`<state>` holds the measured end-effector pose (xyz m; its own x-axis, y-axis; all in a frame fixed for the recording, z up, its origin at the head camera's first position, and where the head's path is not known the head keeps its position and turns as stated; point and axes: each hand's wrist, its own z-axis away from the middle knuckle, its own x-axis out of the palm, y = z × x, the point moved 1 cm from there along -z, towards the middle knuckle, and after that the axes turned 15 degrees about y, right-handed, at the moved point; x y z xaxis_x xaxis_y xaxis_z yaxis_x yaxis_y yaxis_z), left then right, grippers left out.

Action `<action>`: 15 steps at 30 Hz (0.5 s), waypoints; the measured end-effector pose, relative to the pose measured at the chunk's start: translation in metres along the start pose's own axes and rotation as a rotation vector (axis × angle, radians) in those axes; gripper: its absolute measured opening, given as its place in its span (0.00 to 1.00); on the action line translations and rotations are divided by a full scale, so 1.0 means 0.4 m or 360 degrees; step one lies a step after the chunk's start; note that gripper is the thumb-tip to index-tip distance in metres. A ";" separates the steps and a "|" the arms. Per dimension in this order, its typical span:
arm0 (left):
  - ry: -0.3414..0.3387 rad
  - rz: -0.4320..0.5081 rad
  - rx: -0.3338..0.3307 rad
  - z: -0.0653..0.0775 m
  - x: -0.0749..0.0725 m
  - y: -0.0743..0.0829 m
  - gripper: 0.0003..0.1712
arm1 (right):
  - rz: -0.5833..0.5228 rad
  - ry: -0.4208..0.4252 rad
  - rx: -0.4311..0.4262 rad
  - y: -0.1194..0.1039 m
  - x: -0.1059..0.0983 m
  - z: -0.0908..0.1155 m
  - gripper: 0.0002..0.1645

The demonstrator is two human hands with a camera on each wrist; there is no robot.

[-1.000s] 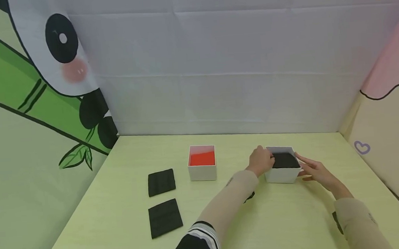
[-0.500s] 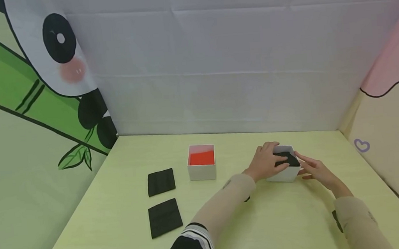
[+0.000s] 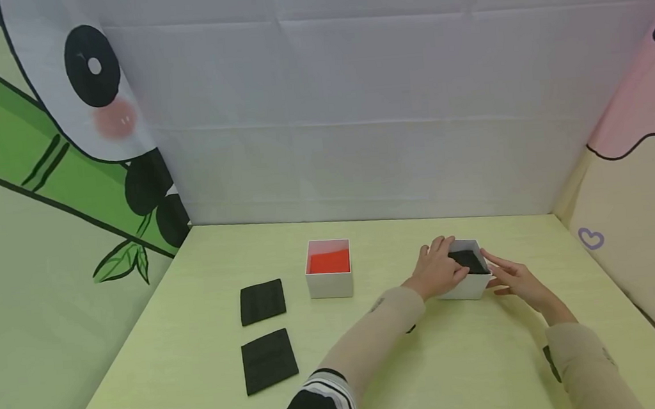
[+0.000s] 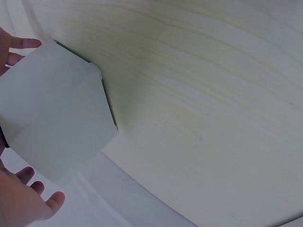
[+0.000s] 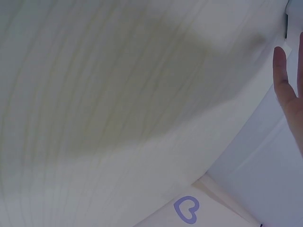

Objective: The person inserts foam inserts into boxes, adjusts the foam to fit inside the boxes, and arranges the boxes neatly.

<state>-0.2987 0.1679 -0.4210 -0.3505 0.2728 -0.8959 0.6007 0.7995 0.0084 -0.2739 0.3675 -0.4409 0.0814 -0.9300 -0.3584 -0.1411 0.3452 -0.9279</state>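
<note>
In the head view my left hand (image 3: 436, 270) reaches over the left side of a white open box (image 3: 464, 289). Its finger presses on a black square (image 3: 467, 260) inside, which looks like folded cloth; other fingers lie along the box's left rim. Against the box's right side rest the extended fingers of my right hand (image 3: 515, 279). The left wrist view shows the box's pale wall (image 4: 61, 109), with fingers of the left hand (image 4: 28, 198) past its lower edge. At the right wrist view's edge, part of the right hand (image 5: 291, 97) appears.
To the left stands another white box (image 3: 330, 286) with red folded material (image 3: 329, 262) inside. Two black squares (image 3: 262, 302) (image 3: 270, 361) lie flat further left on the pale yellow table (image 3: 198, 324). A white backdrop (image 3: 327, 121) rises behind the table.
My left hand has released its pinch on the black square's left edge, spread over it, then drawn its fingers in. The right hand has stayed at the box's right side.
</note>
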 end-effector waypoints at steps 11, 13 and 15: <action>-0.0254 0.0139 -0.0297 -0.009 0.014 0.012 0.26 | -0.0020 -0.0009 0.0001 0.012 0.000 -0.008 0.29; -0.0266 0.0145 -0.0268 -0.006 0.013 0.012 0.28 | -0.0021 -0.0009 0.0001 0.014 0.000 -0.007 0.29; -0.0200 0.0143 -0.0194 -0.002 0.013 0.010 0.28 | -0.0021 -0.0015 -0.0002 0.015 0.000 -0.008 0.29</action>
<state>-0.2988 0.1728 -0.4255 -0.2025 0.2830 -0.9375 0.5311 0.8360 0.1377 -0.2777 0.3691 -0.4462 0.0929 -0.9332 -0.3471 -0.1414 0.3328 -0.9324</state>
